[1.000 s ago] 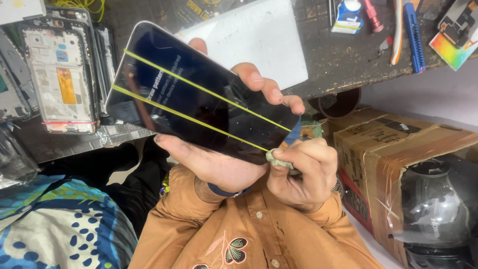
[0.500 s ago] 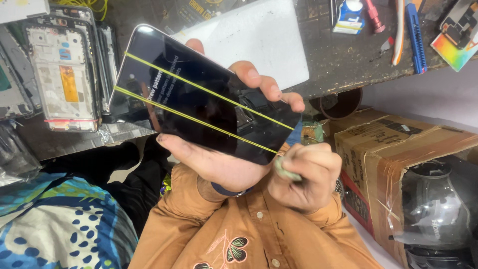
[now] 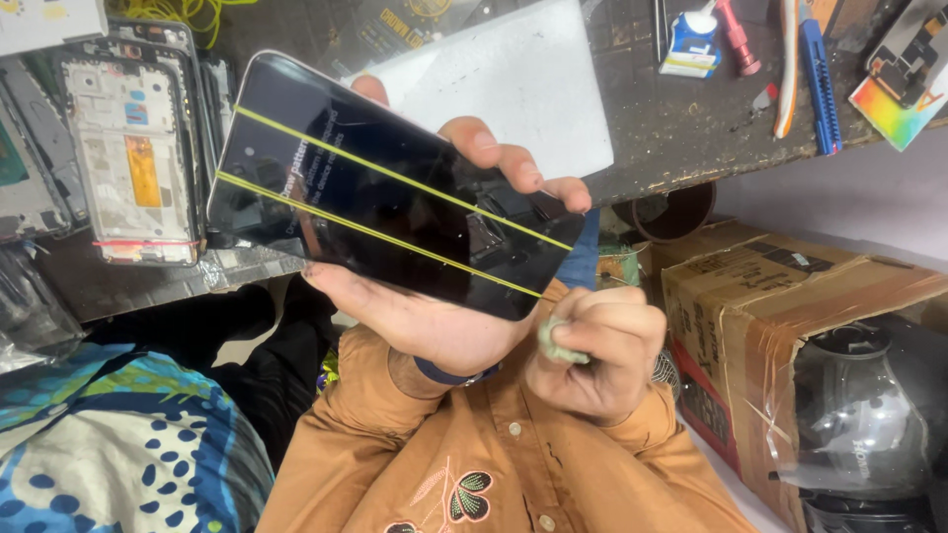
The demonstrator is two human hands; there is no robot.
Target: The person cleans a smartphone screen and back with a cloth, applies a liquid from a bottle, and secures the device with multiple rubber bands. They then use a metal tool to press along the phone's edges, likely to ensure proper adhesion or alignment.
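The person's left hand (image 3: 434,316) is raised in front of the chest, palm up and tilted toward the camera, its fingers (image 3: 494,158) curled over the far edge of what it grips and the thumb hidden beneath. A dark band circles that wrist, where an orange sleeve begins. The right hand (image 3: 592,345) sits just beside it, lower and to the right, closed into a loose fist, knuckles upward, pinching something small and pale between thumb and forefinger. Both forearms, in orange sleeves, angle up from the bottom of the view.

Glossy glass phone (image 3: 395,222), rough scuffed wooden bench (image 3: 671,128), matt cardboard box (image 3: 780,296).
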